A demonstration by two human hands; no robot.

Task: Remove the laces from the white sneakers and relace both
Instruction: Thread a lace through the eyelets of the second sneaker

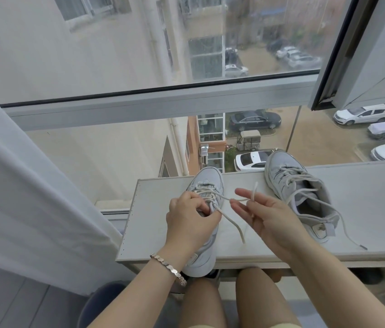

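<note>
Two white sneakers stand on a pale shelf [364, 209] by the window. The left sneaker [208, 183] lies toe away from me, its heel over the shelf's front edge. My left hand [188, 221] grips its tongue and upper lacing. Its white lace [230, 218] runs rightward; one end is looped over a finger of my right hand [264, 216], the other end hangs loose on the shelf. The right sneaker [300, 192] sits untouched, laced, with loose lace ends trailing toward the front right.
Large window glass [116, 55] rises directly behind the shelf, with a grey frame bar [163, 102] across it. A white curtain [21, 197] hangs at the left. My bare knees [234, 301] are under the shelf's front edge.
</note>
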